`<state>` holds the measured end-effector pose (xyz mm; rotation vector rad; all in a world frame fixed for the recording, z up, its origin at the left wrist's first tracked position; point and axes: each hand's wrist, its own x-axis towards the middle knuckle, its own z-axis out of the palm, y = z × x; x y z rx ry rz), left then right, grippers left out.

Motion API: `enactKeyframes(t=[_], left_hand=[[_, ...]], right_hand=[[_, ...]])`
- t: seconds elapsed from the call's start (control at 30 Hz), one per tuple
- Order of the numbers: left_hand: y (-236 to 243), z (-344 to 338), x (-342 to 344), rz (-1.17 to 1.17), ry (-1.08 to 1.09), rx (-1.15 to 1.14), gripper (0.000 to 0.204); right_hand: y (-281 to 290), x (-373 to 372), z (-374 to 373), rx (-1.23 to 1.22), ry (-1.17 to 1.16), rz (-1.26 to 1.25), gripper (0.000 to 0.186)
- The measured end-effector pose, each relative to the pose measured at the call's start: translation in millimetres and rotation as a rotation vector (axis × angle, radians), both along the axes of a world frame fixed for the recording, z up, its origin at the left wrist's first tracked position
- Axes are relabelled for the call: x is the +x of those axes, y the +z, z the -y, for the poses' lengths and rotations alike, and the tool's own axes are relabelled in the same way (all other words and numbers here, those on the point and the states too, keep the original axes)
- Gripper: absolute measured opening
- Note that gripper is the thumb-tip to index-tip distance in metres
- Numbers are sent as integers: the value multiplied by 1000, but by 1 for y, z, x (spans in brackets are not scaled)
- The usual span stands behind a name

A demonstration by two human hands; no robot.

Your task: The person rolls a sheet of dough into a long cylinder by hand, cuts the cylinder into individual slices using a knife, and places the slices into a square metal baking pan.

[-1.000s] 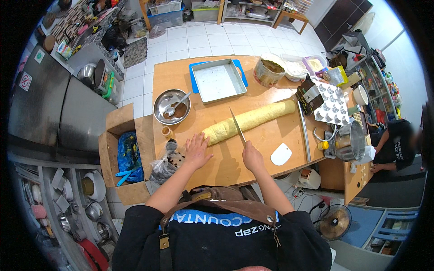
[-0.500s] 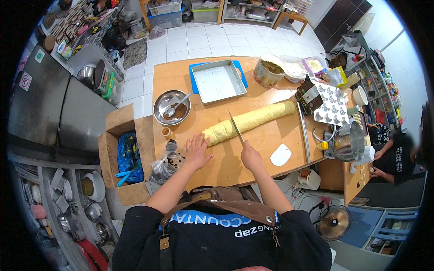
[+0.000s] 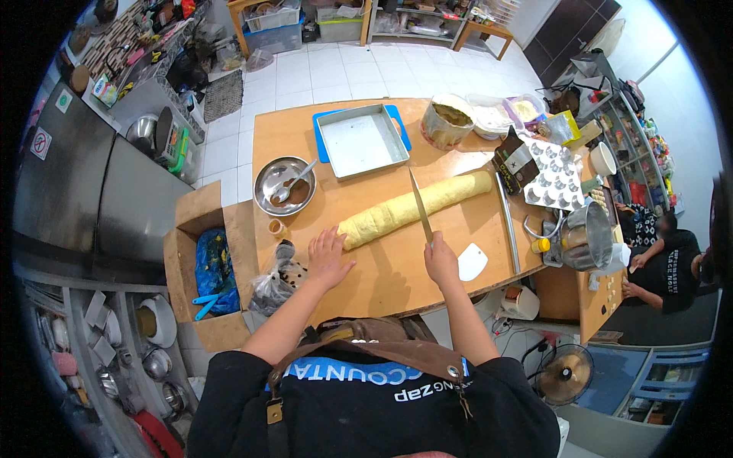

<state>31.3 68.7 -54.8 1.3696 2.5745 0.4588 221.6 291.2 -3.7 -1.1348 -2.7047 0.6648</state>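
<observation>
A long pale yellow dough log lies diagonally across the wooden table. My left hand rests with fingers spread at the log's left end, touching it. My right hand grips a long knife, its blade angled across the middle of the log; I cannot tell whether it touches the dough. A white scraper lies right of that hand. A steel bowl with a spoon and brown powder sits above left of my left hand, with a small jar below it.
A metal tray on a blue board, tubs, a moulded pan, a metal rod and a mixer bowl surround the log. A plastic bag, open carton and co-worker stand at the sides.
The knife and my right hand have moved rightward along the log, the blade now steeper. My left hand stays at the log's end. The whole view has shifted slightly.
</observation>
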Motion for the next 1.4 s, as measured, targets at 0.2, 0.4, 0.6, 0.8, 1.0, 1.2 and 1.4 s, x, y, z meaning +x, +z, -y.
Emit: enactKeyframes(t=[0.2, 0.4, 0.6, 0.8, 1.0, 1.2, 1.4], left_hand=[[2, 15, -11, -7, 39, 38, 72], [9, 27, -14, 8, 65, 23, 74], [7, 28, -15, -4, 65, 20, 73], [9, 26, -14, 16, 58, -37, 74], [4, 27, -13, 16, 61, -55, 73], [-3, 29, -12, -65, 72, 64, 70], [-3, 28, -12, -12, 73, 21, 71]], right_hand=[[-13, 4, -1, -28, 27, 76, 22], [-20, 4, 0, -64, 49, 82, 23], [-22, 2, 0, -75, 53, 98, 24], [-24, 1, 0, -67, 61, 129, 24], [-28, -3, -2, -80, 57, 171, 24], [-29, -6, -2, -71, 78, 166, 23], [-34, -7, -5, -86, 63, 186, 22]])
